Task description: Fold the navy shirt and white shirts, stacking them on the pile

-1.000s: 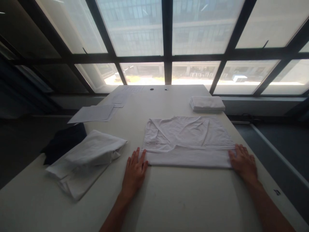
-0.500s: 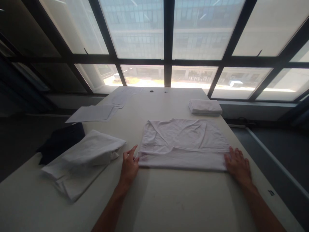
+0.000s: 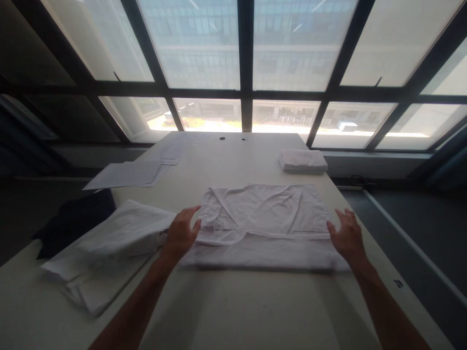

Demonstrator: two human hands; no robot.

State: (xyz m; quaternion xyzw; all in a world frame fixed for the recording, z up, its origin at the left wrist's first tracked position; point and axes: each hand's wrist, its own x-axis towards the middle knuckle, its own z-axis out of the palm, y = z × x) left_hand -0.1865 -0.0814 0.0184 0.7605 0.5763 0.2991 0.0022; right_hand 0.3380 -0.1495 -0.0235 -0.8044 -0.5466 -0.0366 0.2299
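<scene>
A white garment (image 3: pixel 270 209), perhaps a shirt, lies partly folded on the table. Its near edge is turned up into a long straight band, and the cloth behind it is creased. At the garment's left side is my left hand (image 3: pixel 181 232), its fingers stretched forward and the thumb apart. My right hand (image 3: pixel 347 236) is at the right side, fingers spread, with the thumb close to the cloth. Neither hand grips anything; whether the fingertips touch the garment I cannot tell.
Left of my left hand lie a crumpled white cloth or bag (image 3: pixel 116 243) and a dark folded cloth (image 3: pixel 78 218). Paper sheets (image 3: pixel 126 174) rest at the far left. A folded white stack (image 3: pixel 303 161) sits at the far right of the table (image 3: pixel 233 311), before large windows.
Both hands have moved away from me, up the garment's sides from its near corners. My left hand has also shifted left. The view has turned slightly right.
</scene>
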